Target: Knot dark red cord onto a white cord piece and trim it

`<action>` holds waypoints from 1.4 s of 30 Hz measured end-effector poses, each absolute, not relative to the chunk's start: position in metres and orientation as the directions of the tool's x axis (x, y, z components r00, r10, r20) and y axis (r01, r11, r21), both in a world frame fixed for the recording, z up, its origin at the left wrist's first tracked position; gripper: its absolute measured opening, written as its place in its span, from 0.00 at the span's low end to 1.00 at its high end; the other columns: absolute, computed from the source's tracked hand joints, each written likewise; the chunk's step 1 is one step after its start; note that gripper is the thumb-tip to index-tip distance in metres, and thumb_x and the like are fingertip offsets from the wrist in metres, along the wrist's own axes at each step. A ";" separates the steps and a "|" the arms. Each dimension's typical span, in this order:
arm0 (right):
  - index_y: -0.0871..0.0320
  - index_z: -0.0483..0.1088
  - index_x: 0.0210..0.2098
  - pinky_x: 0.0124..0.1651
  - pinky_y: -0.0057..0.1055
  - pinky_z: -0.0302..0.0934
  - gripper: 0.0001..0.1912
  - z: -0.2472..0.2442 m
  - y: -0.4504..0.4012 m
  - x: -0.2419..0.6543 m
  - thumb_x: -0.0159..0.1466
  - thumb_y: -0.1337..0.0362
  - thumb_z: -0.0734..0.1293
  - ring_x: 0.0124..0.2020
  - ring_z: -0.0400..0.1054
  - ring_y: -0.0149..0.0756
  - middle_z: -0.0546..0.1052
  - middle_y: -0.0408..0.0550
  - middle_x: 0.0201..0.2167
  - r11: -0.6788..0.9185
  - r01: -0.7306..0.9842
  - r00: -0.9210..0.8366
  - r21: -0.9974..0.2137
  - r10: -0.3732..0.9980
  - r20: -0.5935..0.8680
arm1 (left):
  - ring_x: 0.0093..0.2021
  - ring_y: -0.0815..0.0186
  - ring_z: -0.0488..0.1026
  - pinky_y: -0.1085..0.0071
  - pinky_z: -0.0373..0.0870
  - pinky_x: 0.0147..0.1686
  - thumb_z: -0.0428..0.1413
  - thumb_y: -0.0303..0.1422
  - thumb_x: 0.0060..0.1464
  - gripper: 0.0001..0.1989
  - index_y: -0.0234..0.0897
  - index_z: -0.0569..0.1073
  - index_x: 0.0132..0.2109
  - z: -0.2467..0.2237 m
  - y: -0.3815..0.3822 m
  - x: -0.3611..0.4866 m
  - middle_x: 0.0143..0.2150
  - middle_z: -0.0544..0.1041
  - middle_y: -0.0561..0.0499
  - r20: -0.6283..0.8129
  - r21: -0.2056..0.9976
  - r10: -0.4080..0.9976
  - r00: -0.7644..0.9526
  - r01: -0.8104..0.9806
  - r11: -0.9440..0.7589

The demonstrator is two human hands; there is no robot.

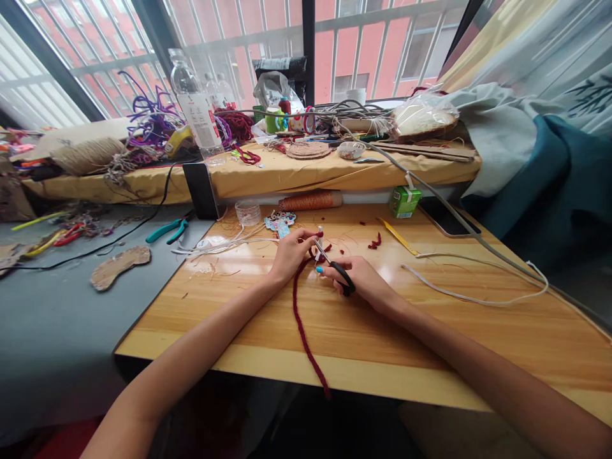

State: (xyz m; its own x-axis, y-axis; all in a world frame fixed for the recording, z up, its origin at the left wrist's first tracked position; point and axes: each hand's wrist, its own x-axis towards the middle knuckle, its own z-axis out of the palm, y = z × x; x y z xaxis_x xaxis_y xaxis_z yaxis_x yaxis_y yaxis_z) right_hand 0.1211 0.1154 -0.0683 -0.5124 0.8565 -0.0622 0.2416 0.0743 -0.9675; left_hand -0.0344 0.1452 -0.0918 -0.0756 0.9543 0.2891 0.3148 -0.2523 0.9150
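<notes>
My right hand (368, 280) is closed on scissors (344, 279) with black handles. Their blades point up and left, to the dark red yarn by my left fingertips. My left hand (290, 255) pinches a small white piece wrapped with dark red yarn (300, 322); its exact shape is partly covered by fingers and blades. From there the yarn trails down across the wooden table (248, 319) and hangs over the front edge. Short dark red yarn scraps (375, 241) lie to the right of my hands.
A colourful printed card (280, 222), a clear round container (247, 213) and white cords lie behind my left hand. Right of them are a yellow tool (398, 236), a green box (404, 202) and a phone (448, 217). Teal-handled pliers (167, 231) rest left. A cluttered ledge (306, 172) runs behind.
</notes>
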 end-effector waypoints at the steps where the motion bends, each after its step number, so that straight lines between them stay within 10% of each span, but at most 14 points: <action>1: 0.61 0.62 0.16 0.17 0.23 0.44 0.18 -0.068 0.116 0.121 0.50 0.52 0.64 0.14 0.52 0.23 0.62 0.39 0.11 0.056 0.256 -0.501 -0.965 0.861 -0.083 | 0.26 0.72 0.65 0.77 0.59 0.26 0.52 0.36 0.45 0.09 0.33 0.72 0.30 -0.092 0.145 -0.034 0.26 0.71 0.53 0.309 0.901 0.948 -0.077 0.342 -0.266; 15: 0.62 0.62 0.13 0.13 0.22 0.38 0.17 -0.068 0.121 0.124 0.49 0.55 0.64 0.10 0.48 0.20 0.62 0.40 0.09 -0.090 0.260 -0.404 -0.962 0.894 -0.193 | 0.38 0.66 0.70 0.73 0.63 0.39 0.51 0.33 0.47 0.11 0.35 0.74 0.38 -0.089 0.142 -0.034 0.37 0.75 0.49 0.298 0.909 0.954 -0.013 0.308 -0.280; 42: 0.62 0.61 0.15 0.13 0.21 0.38 0.17 -0.071 0.123 0.125 0.49 0.54 0.64 0.10 0.48 0.21 0.62 0.40 0.10 -0.069 0.261 -0.449 -0.963 0.874 -0.184 | 0.13 0.80 0.52 0.80 0.45 0.12 0.50 0.29 0.42 0.14 0.31 0.71 0.38 -0.079 0.138 -0.029 0.24 0.70 0.53 0.078 0.997 0.996 0.046 0.011 -0.078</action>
